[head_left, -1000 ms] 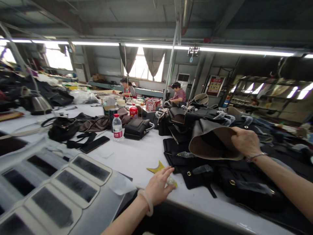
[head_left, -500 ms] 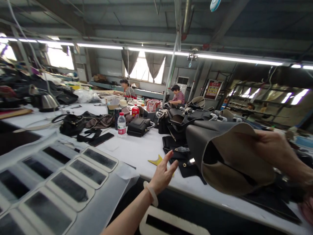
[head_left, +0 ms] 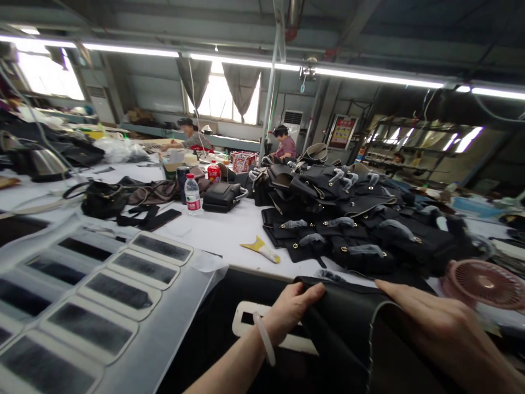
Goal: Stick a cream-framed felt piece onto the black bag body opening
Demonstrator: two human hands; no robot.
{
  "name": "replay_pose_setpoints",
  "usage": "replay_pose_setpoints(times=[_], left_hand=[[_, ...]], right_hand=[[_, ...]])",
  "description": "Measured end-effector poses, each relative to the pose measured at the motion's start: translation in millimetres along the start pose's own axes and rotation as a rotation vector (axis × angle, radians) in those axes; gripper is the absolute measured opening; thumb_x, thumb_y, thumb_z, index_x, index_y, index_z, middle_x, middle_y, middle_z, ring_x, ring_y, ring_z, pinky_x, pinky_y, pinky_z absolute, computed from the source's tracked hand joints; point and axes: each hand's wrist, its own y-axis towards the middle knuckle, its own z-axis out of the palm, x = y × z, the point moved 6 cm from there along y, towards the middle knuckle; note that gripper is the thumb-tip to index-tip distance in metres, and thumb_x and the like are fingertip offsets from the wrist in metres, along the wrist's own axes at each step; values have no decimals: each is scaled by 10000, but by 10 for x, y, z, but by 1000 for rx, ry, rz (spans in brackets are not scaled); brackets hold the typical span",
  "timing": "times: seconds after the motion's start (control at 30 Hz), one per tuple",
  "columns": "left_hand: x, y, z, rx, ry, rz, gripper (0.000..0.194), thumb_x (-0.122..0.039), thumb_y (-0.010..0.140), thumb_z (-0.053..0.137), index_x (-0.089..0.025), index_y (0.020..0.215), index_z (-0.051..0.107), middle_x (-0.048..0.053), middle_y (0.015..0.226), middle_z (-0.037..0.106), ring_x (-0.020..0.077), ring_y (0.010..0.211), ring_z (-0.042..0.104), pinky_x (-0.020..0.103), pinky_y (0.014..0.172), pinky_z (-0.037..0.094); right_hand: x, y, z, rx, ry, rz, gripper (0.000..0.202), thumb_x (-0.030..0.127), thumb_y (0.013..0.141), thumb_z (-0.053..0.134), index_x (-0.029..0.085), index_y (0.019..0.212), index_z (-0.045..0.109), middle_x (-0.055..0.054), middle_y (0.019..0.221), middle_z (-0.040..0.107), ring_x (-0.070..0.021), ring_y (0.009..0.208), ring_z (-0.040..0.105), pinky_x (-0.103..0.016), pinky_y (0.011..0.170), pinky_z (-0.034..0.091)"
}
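A workshop with strip lights under a dark roof, curtained windows at the back, and a long white table point(head_left: 229, 235) running across the view. At the near edge, below the table's front, both hands hold a black leather piece point(head_left: 353, 328) with pale stitching along its curled edge. The left hand point(head_left: 293, 309), a pale bangle on its wrist, pinches the piece's upper left corner, thumb on top and fingers curled under. The right hand point(head_left: 435, 323) lies spread flat on the piece's right side, fingers pressed onto it; whether the thumb hooks under cannot be seen. Just beyond the hands, on the table, is a heap of black bag parts point(head_left: 361, 230) with metal studs and plastic-wrapped straps. A yellow scraper point(head_left: 260, 249) lies beside the heap on its left. A pink fan point(head_left: 484, 282) sits at the right, near the right hand. Farther back stand a water bottle point(head_left: 192, 194), a small black bag point(head_left: 221, 197) and a darker handbag point(head_left: 98, 200). At the left lie rows of white frames point(head_left: 123, 290) with dark centres. Two people sit working at the far end of the table.
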Motion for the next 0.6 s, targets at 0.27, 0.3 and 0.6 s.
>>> replay_pose_setpoints(times=[0.27, 0.3, 0.6], left_hand=[[613, -245, -68, 23, -458, -234, 561, -537, 886, 639, -157, 1298, 598, 130, 1259, 675, 304, 1204, 610, 393, 1022, 494], [608, -252, -119, -13, -462, -233, 549, -528, 891, 638, -162, 1298, 599, 121, 1266, 674, 290, 1208, 611, 375, 1025, 494], [565, -368, -278, -169, -378, -371, 528, -542, 843, 689, -104, 1138, 695, 135, 972, 761, 285, 931, 726, 349, 833, 579]], right_hand=[[61, -118, 667, 233, 268, 234, 421, 42, 828, 338, 179, 1036, 678, -79, 1022, 732, -210, 894, 707, -293, 765, 563], [53, -119, 756, 259, 321, 283, 420, 52, 833, 346, 181, 1045, 685, -85, 1039, 728, -222, 921, 698, -313, 798, 550], [-79, -341, 1164, 299, 522, 570, 222, 289, 893, 540, 224, 992, 727, -56, 920, 736, -245, 855, 688, -332, 775, 538]])
